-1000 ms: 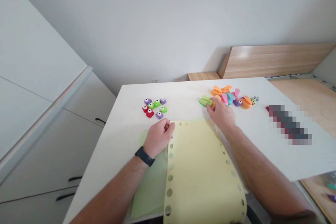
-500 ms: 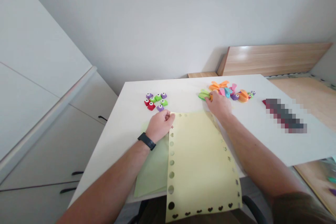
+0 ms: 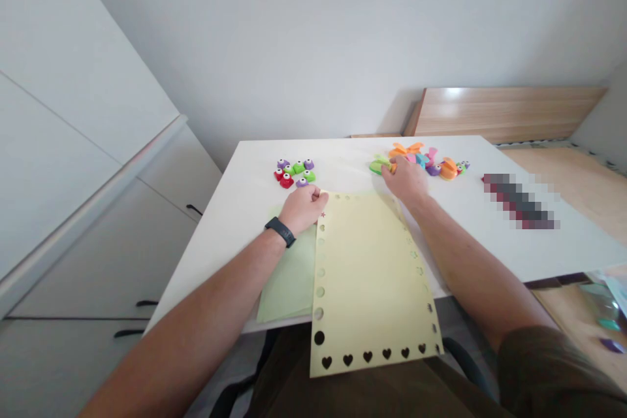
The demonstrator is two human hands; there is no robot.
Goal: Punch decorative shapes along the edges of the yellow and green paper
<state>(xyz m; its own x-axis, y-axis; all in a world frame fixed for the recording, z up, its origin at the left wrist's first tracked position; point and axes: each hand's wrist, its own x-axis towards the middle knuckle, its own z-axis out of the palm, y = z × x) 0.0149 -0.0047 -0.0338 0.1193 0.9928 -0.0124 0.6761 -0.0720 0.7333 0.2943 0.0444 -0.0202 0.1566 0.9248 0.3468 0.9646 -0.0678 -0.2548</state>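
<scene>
My left hand, wearing a black wristband, pinches the top left corner of a yellow paper sheet. Hearts, circles and other small shapes are cut along the sheet's edges, and its lower end hangs past the table's front edge. My right hand reaches beyond the sheet's top right corner, its fingers closed around an orange paper punch that they mostly cover. Just left of those fingers lies a green punch. Light green paper lies partly under the yellow sheet.
Small red, green and purple punches with white buttons sit at the table's back left. Orange, blue, pink and purple punches cluster at the back right. A pixelated dark object lies on the white table. White cabinets stand left.
The view has tilted and shifted slightly, so the table sits higher in the picture. Both hands keep about the same places, and the sheet's lower end hangs a little differently.
</scene>
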